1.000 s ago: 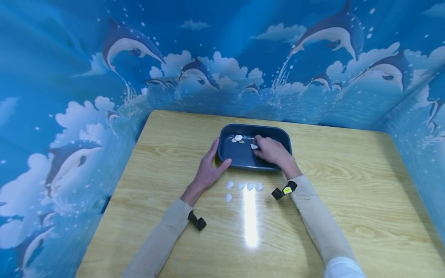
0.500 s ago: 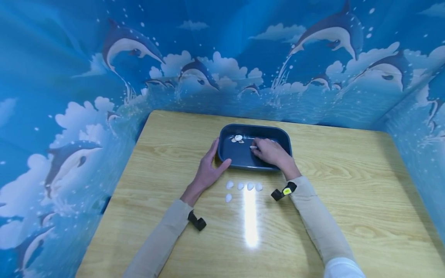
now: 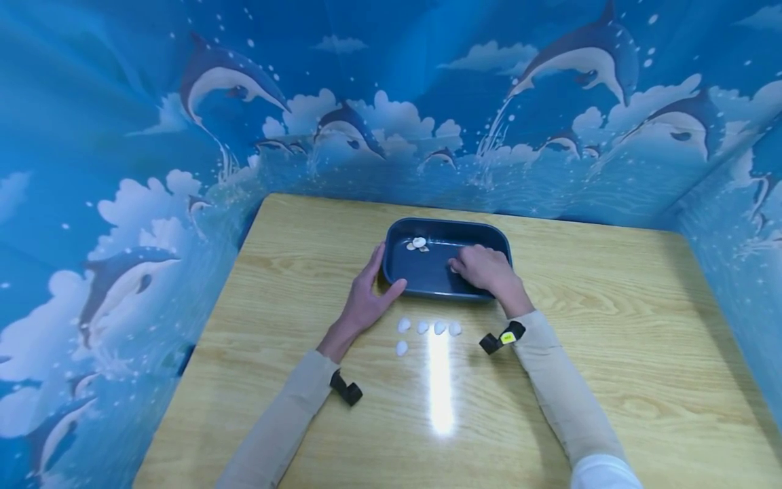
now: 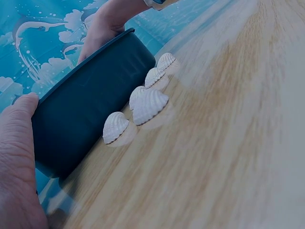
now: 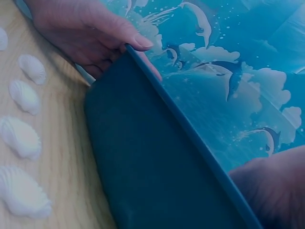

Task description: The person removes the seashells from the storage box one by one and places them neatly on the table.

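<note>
My left hand (image 3: 364, 299) lies against the left end of a dark blue plastic tub (image 3: 421, 277), thumb and fingers spread about its near corner. In the left wrist view the thumb (image 4: 21, 112) reaches up to the rim. Inside the tub's right half, my right hand (image 3: 485, 268) has its fingers curled, pinching a small white seashell (image 3: 453, 269) that is mostly hidden by the fingers. A little cluster of shells (image 3: 418, 243) sits at the tub's back left. In the right wrist view the tub's wall hides the right fingertips.
On the wooden table (image 3: 580, 353), several white ribbed seashells (image 4: 150, 106) lie in front of the tub, most in a row along its near side, with one shell (image 3: 401, 348) closer to me. A dolphin-print backdrop (image 3: 391, 102) rises behind the table and along its sides.
My right hand has shifted slightly right inside the tub and its fingers have curled in, so the shell it holds, plainly seen before, is now mostly covered. The left hand stays put.
</note>
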`<move>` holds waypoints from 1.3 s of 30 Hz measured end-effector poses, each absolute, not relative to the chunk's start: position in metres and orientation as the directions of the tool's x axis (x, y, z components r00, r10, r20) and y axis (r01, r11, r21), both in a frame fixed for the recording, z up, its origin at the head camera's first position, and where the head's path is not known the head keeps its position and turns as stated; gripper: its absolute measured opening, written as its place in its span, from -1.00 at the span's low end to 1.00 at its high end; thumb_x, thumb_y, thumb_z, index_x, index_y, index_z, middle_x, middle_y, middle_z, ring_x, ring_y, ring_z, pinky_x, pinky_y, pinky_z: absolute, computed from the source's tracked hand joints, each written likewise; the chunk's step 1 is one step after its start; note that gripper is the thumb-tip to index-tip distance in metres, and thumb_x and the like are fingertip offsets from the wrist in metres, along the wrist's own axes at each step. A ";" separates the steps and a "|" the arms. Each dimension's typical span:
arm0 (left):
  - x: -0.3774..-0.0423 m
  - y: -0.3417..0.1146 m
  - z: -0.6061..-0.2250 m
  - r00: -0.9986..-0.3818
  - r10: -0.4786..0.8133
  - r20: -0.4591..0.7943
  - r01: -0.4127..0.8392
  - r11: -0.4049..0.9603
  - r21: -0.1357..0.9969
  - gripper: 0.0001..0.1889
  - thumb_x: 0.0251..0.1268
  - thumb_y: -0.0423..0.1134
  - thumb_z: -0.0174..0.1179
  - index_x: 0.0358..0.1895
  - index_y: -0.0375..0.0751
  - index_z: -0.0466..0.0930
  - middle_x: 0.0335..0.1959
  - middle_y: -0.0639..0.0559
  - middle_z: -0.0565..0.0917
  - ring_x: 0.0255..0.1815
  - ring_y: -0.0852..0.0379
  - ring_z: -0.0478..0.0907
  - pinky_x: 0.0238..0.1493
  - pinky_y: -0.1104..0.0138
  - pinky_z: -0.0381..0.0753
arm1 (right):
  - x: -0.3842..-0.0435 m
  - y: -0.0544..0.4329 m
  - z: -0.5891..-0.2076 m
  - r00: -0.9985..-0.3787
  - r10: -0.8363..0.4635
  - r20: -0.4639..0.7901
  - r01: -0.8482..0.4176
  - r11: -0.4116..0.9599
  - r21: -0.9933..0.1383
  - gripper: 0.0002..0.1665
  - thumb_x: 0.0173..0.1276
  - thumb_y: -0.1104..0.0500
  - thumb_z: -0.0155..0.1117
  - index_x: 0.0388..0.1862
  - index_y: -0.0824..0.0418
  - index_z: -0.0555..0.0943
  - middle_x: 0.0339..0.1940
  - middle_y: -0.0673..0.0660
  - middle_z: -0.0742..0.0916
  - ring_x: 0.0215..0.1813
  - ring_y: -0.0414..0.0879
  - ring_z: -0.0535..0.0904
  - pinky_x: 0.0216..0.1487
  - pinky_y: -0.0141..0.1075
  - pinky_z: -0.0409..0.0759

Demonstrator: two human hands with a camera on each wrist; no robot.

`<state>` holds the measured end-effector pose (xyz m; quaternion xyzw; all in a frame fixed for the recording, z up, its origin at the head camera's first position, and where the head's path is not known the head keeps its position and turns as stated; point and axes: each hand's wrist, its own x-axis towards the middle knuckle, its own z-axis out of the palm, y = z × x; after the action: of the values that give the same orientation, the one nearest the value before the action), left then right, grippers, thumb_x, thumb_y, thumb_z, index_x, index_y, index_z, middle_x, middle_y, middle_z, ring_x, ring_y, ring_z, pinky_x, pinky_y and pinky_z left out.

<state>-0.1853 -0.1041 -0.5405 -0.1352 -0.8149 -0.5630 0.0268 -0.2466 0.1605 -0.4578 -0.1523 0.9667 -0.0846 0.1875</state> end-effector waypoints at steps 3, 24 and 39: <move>-0.185 -0.104 -0.540 -0.963 0.191 0.189 0.245 0.330 0.912 -0.07 0.48 -0.06 0.28 0.72 -0.13 -0.09 0.74 -0.09 -0.02 0.71 0.16 -0.10 0.68 0.09 0.04 | -0.246 0.166 -0.457 -0.890 -0.314 -0.332 -0.249 0.942 -0.223 -0.52 0.70 0.00 0.01 -0.46 0.16 0.55 -0.55 0.09 0.50 -0.48 -0.01 0.47 -0.43 -0.18 0.40; -0.185 -0.105 -0.540 -0.959 0.196 0.205 0.263 0.343 0.902 -0.01 0.46 0.23 0.22 0.72 -0.11 -0.09 0.74 -0.13 -0.01 0.72 0.11 -0.08 0.68 0.07 0.05 | -0.240 0.171 -0.465 -0.853 -0.455 -0.256 -0.334 0.852 -0.403 -0.68 0.50 0.10 0.38 0.13 0.18 0.61 -0.35 0.06 0.65 -0.34 -0.02 0.46 -0.34 -0.17 0.43; -0.184 -0.105 -0.539 -0.961 0.199 0.194 0.253 0.338 0.907 -0.04 0.48 0.17 0.22 0.73 -0.04 -0.11 0.74 -0.12 -0.03 0.72 0.12 -0.11 0.68 0.10 0.02 | -0.242 0.170 -0.468 -0.839 -0.485 -0.247 -0.355 0.831 -0.428 -0.69 0.55 0.10 0.33 0.10 0.26 0.60 -0.29 0.07 0.70 -0.41 -0.09 0.49 -0.39 -0.22 0.48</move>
<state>-0.1842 -0.1048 -0.5386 -0.1382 -0.8175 -0.5586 0.0242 -0.2418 0.1705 -0.4676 -0.2234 0.9407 -0.1856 0.1752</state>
